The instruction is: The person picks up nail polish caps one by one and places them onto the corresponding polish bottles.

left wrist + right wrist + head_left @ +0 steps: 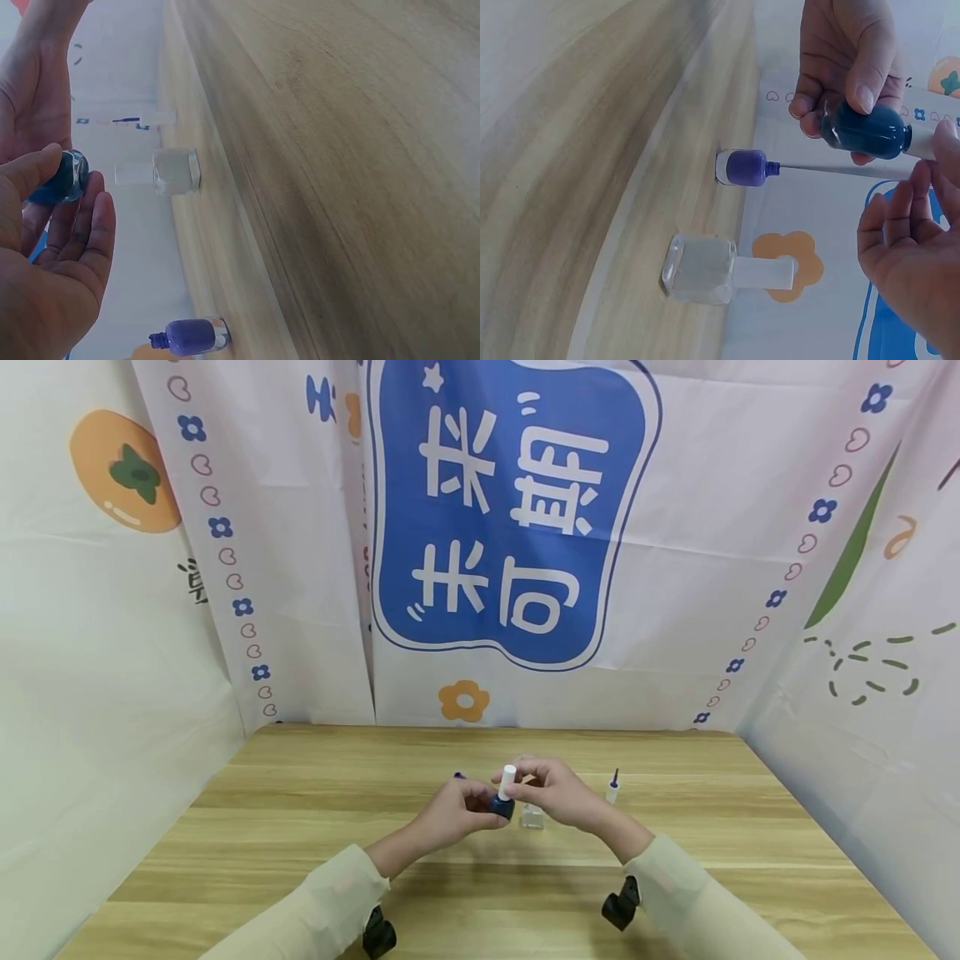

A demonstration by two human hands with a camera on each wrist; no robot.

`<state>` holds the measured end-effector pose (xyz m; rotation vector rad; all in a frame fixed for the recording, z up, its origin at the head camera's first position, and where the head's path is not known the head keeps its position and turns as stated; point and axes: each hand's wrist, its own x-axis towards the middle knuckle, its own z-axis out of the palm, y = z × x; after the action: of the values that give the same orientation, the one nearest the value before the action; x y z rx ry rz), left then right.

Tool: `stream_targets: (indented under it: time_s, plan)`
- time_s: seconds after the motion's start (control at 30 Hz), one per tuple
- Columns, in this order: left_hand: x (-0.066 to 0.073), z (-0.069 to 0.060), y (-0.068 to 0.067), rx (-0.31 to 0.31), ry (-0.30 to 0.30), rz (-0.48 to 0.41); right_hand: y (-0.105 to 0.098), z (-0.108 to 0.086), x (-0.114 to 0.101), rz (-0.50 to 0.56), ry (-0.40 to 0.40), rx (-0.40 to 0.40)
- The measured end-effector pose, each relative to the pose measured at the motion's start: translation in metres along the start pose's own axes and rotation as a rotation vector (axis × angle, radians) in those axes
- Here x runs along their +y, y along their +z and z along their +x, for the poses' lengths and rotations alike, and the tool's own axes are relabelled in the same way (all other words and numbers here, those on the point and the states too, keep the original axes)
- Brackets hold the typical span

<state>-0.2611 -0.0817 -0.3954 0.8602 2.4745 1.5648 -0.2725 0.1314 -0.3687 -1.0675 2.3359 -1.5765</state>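
My left hand [450, 814] grips a dark teal nail polish bottle [870, 129] by its glass body, above the table. The fingers of my right hand [558, 793] pinch the white cap [507, 782], which sits at the bottle's neck. A clear bottle with a white cap [763, 273] stands upright on the table just beyond my hands. An uncapped purple bottle [746, 167] stands to the left of it, mostly hidden behind my left hand in the head view.
A white cap with a purple brush [612, 791] stands brush-up on the wooden table [300, 827], right of my right hand. Printed cloth [300, 568] hangs behind the table and at both sides.
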Motion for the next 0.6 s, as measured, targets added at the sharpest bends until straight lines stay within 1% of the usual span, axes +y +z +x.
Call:
stream_targets:
  time_s: [0.1,0.23,0.3,0.47,0.53,0.6]
  plan:
    - [0.0,0.0,0.0,-0.002,-0.004,0.0,0.002,0.0,0.0,-0.023,0.016,0.037]
    - [0.0,-0.001,-0.001,0.0,-0.012,0.001,0.006,0.002,0.0,-0.045,0.058,0.097]
    - [0.0,-0.001,-0.001,0.003,-0.012,-0.001,0.008,0.002,-0.001,-0.04,0.081,0.125]
    - [0.0,-0.002,-0.001,0.008,-0.016,-0.007,0.014,-0.001,-0.022,-0.028,0.121,0.191]
    - [0.0,-0.002,0.0,0.009,-0.015,-0.007,0.017,-0.003,-0.031,-0.022,0.125,0.213]
    - [0.0,-0.002,0.0,0.012,-0.009,-0.004,0.018,-0.004,-0.034,-0.006,0.123,0.23]
